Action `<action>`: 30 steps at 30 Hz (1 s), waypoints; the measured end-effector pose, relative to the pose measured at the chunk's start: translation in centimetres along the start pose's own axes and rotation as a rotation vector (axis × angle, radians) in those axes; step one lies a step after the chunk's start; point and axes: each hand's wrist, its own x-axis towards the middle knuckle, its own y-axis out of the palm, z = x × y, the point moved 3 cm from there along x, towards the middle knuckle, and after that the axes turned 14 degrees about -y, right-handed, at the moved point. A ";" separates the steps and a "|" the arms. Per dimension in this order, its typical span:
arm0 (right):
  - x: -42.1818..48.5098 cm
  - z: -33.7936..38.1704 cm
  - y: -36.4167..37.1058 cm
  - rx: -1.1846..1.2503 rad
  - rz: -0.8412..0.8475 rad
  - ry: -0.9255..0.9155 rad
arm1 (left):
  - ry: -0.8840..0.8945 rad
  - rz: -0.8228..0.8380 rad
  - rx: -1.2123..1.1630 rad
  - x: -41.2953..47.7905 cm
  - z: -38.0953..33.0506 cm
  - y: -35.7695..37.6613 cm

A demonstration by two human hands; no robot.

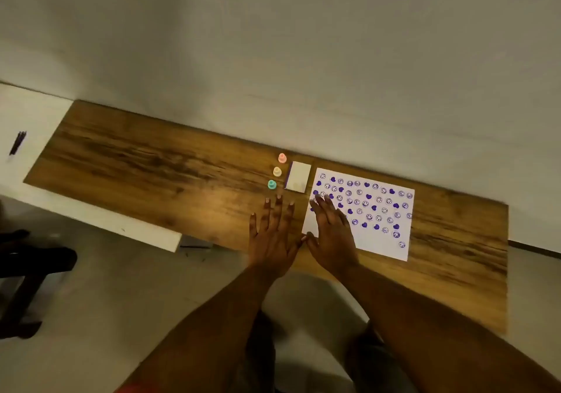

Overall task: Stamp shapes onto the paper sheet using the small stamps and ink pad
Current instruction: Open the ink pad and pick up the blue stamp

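A white paper sheet lies on the wooden table, covered with several purple hearts and smiley faces. Left of it sits the closed ink pad with a pale lid. Three small stamps stand in a row beside the pad: pink, yellow and teal. My left hand lies flat on the table, fingers spread, just below the teal stamp. My right hand rests flat on the sheet's left part, hiding some prints. Neither hand holds anything.
A white table adjoins the wooden one at the left, with a dark pen on it. A dark chair stands at the lower left. A plain wall runs right behind the table.
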 end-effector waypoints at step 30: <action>7.0 -2.8 7.3 -0.291 0.131 -0.237 | -0.115 -0.261 -0.372 6.4 3.2 8.7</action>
